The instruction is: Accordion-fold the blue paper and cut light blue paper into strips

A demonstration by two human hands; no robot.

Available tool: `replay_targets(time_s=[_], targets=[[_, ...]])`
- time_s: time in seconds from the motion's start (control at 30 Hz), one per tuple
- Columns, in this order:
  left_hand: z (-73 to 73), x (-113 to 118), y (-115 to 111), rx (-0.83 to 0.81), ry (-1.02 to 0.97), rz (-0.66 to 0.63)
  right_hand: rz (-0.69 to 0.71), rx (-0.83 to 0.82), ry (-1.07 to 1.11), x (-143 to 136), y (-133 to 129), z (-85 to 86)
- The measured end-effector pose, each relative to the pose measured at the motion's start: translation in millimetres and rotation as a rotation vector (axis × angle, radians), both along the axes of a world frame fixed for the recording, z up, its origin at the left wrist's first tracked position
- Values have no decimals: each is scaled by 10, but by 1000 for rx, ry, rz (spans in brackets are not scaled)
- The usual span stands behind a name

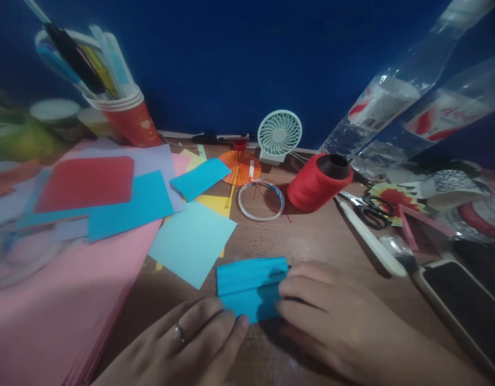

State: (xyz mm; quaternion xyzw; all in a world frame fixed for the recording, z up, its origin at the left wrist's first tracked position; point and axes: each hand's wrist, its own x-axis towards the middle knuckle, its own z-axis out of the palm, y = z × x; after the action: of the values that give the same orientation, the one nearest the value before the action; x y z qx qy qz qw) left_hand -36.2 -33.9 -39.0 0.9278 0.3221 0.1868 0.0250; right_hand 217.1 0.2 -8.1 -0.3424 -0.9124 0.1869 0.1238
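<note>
A bright blue sheet of paper [249, 292] with fold lines running across it lies on the table in front of me. My left hand [201, 329], wearing a ring, is curled at its near left corner with the thumb along the near edge. At the right edge my right hand [323, 303] has its fingers bent together on the paper, which hides part of that side. Beyond my left hand lies a light blue square of paper [193, 244], partly over a yellow sheet [217, 203]. Another folded blue piece [201, 178] rests further back.
Pink sheets [70, 300] are stacked at left, under a red piece [87, 183]. A red thread spool [317, 182], a tape roll [261, 201], an orange paper fan [241, 166], a small fan [279, 134], scissors [370, 209], a phone [464, 305] and bottles [380, 102] stand around.
</note>
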Motion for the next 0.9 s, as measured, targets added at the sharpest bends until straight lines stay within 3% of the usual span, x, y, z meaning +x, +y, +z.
replay_targets(time_s=[0.13,0.33,0.6,0.77,0.9], targets=[[111,30,109,-18,11,-23,41,12,41,-67,-24,-79],[178,23,158,-75,-29,-118,104,172,-38,39,1,-44],[274,154,241,-62,-181,-115,181,286,-105,12,-12,-35],[348,106,272,-151,-14,-205,238,310,-27,-68,-63,-56],[371,59,277,-92,74,-202,128,178,-49,-102,-90,-91]])
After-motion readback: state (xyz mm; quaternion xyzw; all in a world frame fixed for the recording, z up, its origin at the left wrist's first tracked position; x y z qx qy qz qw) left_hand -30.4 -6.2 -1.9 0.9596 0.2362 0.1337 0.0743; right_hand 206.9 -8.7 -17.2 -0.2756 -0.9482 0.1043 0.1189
